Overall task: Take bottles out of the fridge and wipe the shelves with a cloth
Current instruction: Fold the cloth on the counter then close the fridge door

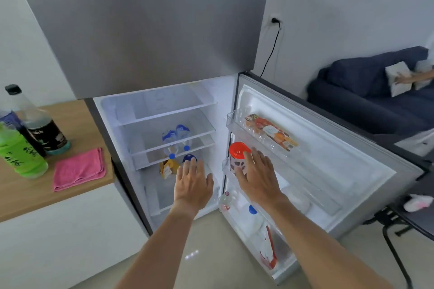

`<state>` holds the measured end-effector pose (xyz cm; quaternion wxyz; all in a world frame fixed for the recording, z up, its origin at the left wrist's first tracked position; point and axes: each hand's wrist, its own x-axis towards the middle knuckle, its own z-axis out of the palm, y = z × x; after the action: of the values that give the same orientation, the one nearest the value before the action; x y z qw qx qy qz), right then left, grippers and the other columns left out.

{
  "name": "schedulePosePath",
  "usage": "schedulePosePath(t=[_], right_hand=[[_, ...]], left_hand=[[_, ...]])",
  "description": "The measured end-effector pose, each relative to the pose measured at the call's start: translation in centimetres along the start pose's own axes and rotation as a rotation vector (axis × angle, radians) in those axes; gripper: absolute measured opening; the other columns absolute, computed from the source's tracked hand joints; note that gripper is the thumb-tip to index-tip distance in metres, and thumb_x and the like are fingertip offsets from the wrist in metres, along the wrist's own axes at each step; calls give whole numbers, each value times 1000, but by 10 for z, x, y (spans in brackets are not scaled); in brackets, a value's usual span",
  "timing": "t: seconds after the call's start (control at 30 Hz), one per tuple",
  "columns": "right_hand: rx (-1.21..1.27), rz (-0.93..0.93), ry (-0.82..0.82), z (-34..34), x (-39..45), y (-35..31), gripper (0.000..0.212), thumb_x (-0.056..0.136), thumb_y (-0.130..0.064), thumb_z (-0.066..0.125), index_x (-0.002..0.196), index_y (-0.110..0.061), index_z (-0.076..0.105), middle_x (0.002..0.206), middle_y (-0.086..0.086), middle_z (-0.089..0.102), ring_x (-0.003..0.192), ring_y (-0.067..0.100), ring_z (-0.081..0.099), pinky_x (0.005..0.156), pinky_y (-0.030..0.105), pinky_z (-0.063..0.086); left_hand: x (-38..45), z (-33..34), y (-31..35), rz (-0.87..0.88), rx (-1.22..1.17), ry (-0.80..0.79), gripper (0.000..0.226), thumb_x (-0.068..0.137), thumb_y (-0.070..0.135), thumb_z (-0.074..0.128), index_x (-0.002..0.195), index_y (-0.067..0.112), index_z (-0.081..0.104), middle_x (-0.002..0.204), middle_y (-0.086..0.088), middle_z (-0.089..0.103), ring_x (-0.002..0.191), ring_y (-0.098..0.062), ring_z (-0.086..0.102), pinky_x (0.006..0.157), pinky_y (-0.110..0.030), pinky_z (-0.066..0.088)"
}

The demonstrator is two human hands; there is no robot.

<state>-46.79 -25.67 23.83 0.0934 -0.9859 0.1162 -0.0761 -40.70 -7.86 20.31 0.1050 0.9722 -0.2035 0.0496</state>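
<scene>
The fridge's lower compartment stands open, with its glass shelves [164, 119] in view. Two blue-capped water bottles [176, 141] lie on a middle shelf. A third blue cap [189, 158] shows just below, at the fingertips of my left hand [193, 185], which reaches in with straight fingers. My right hand [258, 176] is spread open beside a red-lidded jar [237, 155] in the door rack; I cannot tell if it touches the jar. A pink cloth [78, 169] lies folded on the wooden counter [30, 195]. A green bottle [20, 152] and a dark bottle [44, 131] stand there.
The open fridge door [328, 171] on the right holds an egg carton [270, 131], a blue-capped bottle [252, 210] and a red-and-white pack [267, 248]. A yellow packet [168, 168] lies inside. A dark sofa [364, 96] and a black chair [399, 230] stand at right.
</scene>
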Motion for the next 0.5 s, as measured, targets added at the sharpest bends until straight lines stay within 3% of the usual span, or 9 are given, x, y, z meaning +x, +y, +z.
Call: schedulePosePath(t=[0.1, 0.17, 0.3, 0.4, 0.5], right_hand=[[-137, -64, 190, -44, 4, 31, 52, 95, -41, 33, 130, -9, 54, 149, 21, 46, 139, 37, 43, 115, 52, 33], [-250, -45, 319, -74, 6, 55, 45, 96, -36, 42, 127, -6, 55, 149, 26, 44, 138, 41, 42, 113, 56, 30], [-289, 215, 527, -125, 7, 103, 54, 93, -36, 44, 134, 0, 44, 149, 32, 37, 137, 47, 37, 111, 59, 23], [-266, 454, 436, -153, 2, 140, 62, 92, -47, 32, 127, 3, 47, 132, 29, 50, 123, 45, 44, 105, 62, 31], [-176, 677, 251, -169, -21, 168, 75, 100, -58, 23, 138, 3, 45, 141, 29, 48, 133, 49, 39, 111, 67, 23]], left_hand=[[11, -11, 18, 15, 33, -4, 63, 93, 44, 11, 137, 15, 43, 142, -11, 46, 131, -31, 41, 111, -45, 31], [16, -16, 28, 21, 25, -1, 65, 96, 48, 11, 146, 13, 35, 152, -13, 37, 141, -32, 32, 117, -45, 24], [17, -21, 39, 34, -4, -29, 69, 99, 53, 18, 154, 11, 20, 161, -12, 22, 150, -29, 15, 122, -43, 10], [11, -27, 36, 25, -24, -20, 70, 99, 54, 21, 154, 10, 19, 161, -12, 22, 149, -29, 16, 122, -43, 10], [5, -26, 23, 13, -33, -32, 74, 98, 56, 26, 153, 8, 20, 160, -12, 23, 148, -30, 19, 121, -44, 12]])
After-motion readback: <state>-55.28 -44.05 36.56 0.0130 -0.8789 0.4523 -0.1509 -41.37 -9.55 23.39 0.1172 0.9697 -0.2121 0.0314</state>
